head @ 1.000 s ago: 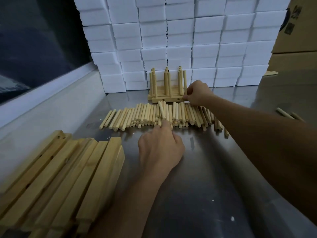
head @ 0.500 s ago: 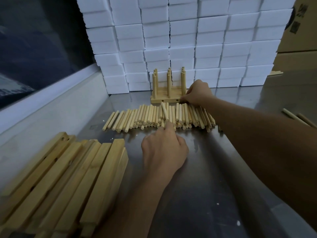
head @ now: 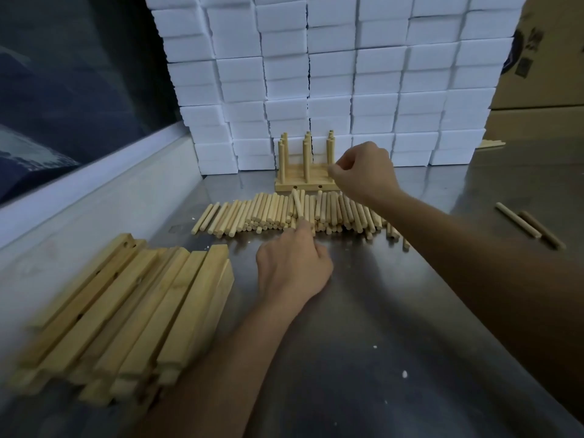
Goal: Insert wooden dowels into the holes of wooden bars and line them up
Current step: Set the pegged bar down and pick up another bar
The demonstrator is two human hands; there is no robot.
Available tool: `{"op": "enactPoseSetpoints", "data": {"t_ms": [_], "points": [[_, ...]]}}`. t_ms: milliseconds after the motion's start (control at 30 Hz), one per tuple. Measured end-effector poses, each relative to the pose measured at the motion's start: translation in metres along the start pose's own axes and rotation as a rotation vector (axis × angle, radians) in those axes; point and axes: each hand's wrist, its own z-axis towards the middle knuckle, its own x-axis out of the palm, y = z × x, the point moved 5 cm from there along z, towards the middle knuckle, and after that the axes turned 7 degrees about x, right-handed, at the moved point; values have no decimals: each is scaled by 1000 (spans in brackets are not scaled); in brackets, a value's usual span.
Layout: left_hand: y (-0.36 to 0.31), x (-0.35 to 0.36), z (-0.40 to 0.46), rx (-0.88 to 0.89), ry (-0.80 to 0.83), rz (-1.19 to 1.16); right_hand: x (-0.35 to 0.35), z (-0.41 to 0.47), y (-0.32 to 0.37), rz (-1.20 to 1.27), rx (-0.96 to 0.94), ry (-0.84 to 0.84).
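A row of loose wooden dowels [head: 271, 213] lies across the middle of the metal table. Behind it stand wooden bars [head: 303, 184] lined up with upright dowels in their holes. My left hand [head: 290, 267] rests at the near edge of the row, its fingertips pinched on one dowel [head: 297, 205] that lies askew on top. My right hand [head: 363, 172] is at the right end of the standing bars, fingers curled; whether it holds anything is hidden. A stack of bare wooden bars [head: 126, 305] lies at the near left.
White foam blocks [head: 331, 74] are stacked as a wall behind the bars. Cardboard boxes [head: 550, 52] stand at the back right. Two stray dowels [head: 527, 224] lie on the table at the right. A raised metal ledge [head: 94, 197] runs along the left side.
My right hand has lifted slightly from the front bar's right end and now hovers beside the upright dowels. My left hand has stayed on the tilted dowel.
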Motion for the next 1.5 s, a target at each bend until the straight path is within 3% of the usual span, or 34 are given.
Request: {"op": "enactPoseSetpoints", "data": {"t_ms": [200, 367, 533, 800, 1033, 1300, 1500], "points": [[-3, -2, -2, -1, -3, 23, -33, -67, -8, 148, -71, -61], [-7, -7, -4, 1, 26, 62, -53, -105, -62, 231, 75, -164], [-18, -24, 3, -18, 267, 49, -61, -106, -76, 346, 189, -223], [23, -72, 17, -195, 496, 391, -59, -103, -81, 404, 246, -200], [75, -90, 14, -379, 625, 255, -58, -103, -83, 431, 275, -197], [69, -95, 13, -417, 484, 14, -58, -103, -82, 427, 261, -192], [50, -100, 18, -424, 262, -412, -58, -103, -82, 427, 250, -202]]}}
